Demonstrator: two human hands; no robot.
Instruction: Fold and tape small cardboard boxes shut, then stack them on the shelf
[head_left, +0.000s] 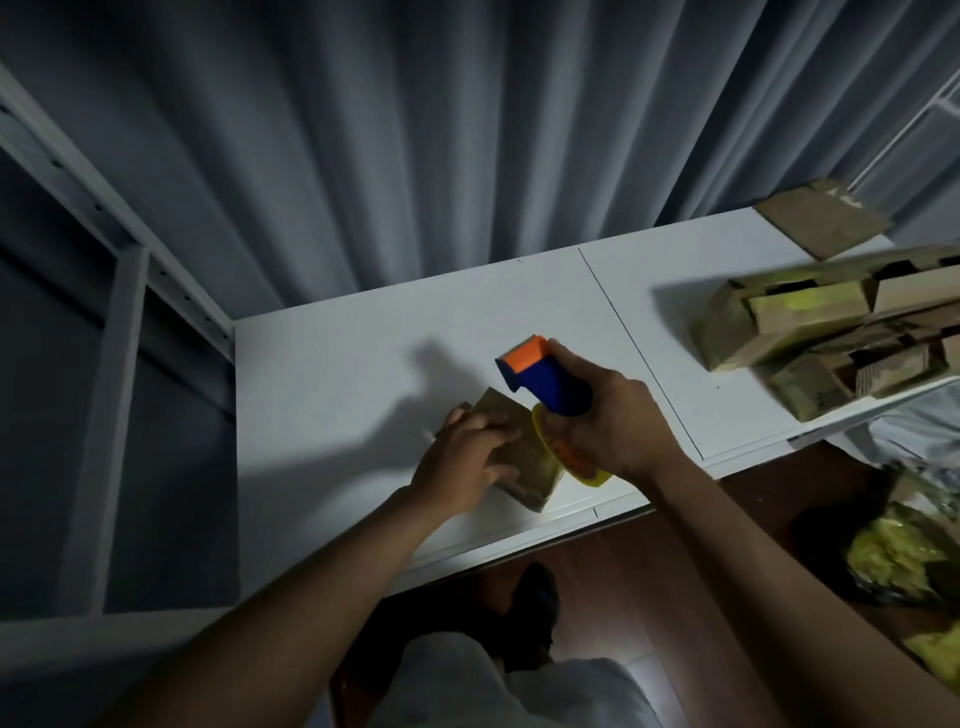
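A small brown cardboard box (530, 457) lies on the white table (337, 374) near its front edge. My left hand (467, 462) rests on the box's left side, fingers spread over its top. My right hand (618, 426) grips a tape dispenser (545, 384) with a blue body, orange front and yellow wheel. The dispenser is held just above the box's right edge.
A heap of unfolded and folded cardboard boxes (831, 332) fills the table's right end, with a flat piece (826, 223) behind it. A grey metal shelf frame (119, 332) stands at the left. Grey curtains hang behind. A yellow-green bag (904, 556) lies on the floor, right.
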